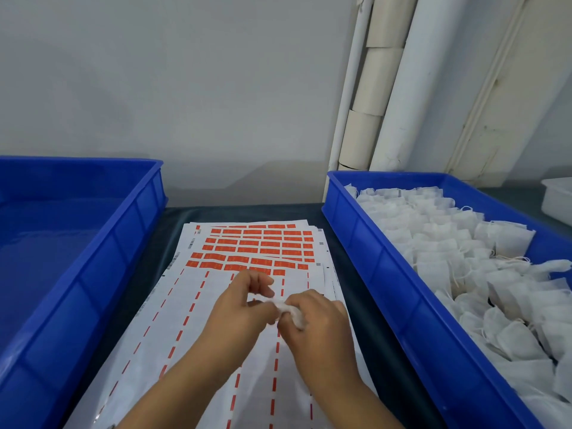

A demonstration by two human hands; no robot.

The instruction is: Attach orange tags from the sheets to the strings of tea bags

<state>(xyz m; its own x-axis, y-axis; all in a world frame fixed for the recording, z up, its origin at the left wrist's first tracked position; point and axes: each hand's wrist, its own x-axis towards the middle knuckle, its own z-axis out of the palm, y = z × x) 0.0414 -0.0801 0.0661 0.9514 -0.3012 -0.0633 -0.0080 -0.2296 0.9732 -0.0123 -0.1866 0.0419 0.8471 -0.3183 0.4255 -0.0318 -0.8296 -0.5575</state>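
Observation:
White sheets (198, 308) lie stacked on the dark table between two bins, with rows of orange tags (263, 243) on their far part and only dashed orange lines on the near part. Above the near part, my right hand (315, 323) grips a white tea bag (292, 312), crumpled in its fingers. My left hand (244, 308) pinches the bag's left end or its string; which one is hidden by the fingers. The two hands touch.
A blue bin (380, 267) at the right holds several white tea bags (464, 258) with strings. A second blue bin (102, 252) stands at the left. White pipes (402, 88) rise against the wall behind. A white container (557, 196) sits at the far right.

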